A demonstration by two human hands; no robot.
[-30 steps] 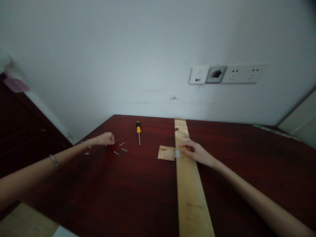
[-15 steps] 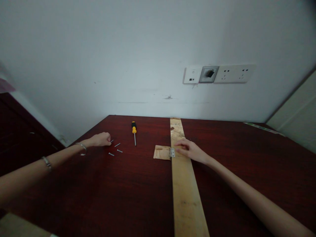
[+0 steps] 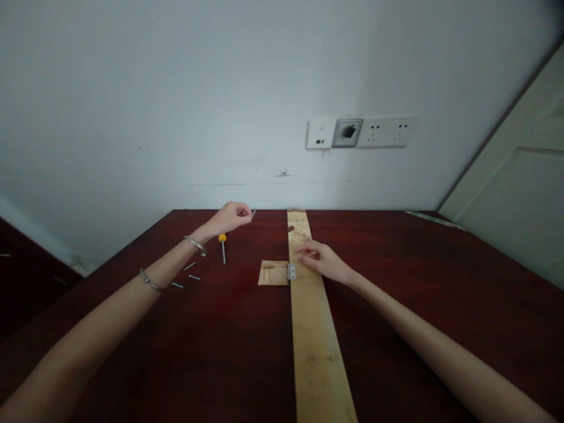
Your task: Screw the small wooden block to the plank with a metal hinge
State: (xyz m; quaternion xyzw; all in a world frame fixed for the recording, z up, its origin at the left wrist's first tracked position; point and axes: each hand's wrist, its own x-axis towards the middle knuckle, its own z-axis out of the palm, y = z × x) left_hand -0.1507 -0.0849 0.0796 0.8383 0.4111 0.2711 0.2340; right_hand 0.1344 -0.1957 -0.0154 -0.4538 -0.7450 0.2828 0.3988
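Pinched in my left hand [image 3: 230, 217] is a small metal screw [image 3: 254, 214], raised above the table's far part. That hand partly covers a screwdriver [image 3: 223, 249]; its yellow collar and steel shaft still show. Three more screws [image 3: 194, 277] lie loose below my left wrist. My right hand [image 3: 325, 262] rests on a long wooden board [image 3: 315, 341] with its fingers apart, holding nothing. Close to those fingertips, a metal hinge [image 3: 291, 271] sits at the board's left edge. A short wooden piece [image 3: 273, 273] lies against the hinge on the left side.
Everything lies on a dark red table [image 3: 211, 352], whose back edge meets a white wall [image 3: 198, 106]. Sockets and a switch plate [image 3: 365, 133] are fixed to the wall. A flat strip [image 3: 434, 220] lies at the table's back right, near a pale door [image 3: 524, 194].
My left hand has lifted a screw from the group and carried it right and up, over the screwdriver's handle. My right hand stays on the board. The view has turned slightly right.
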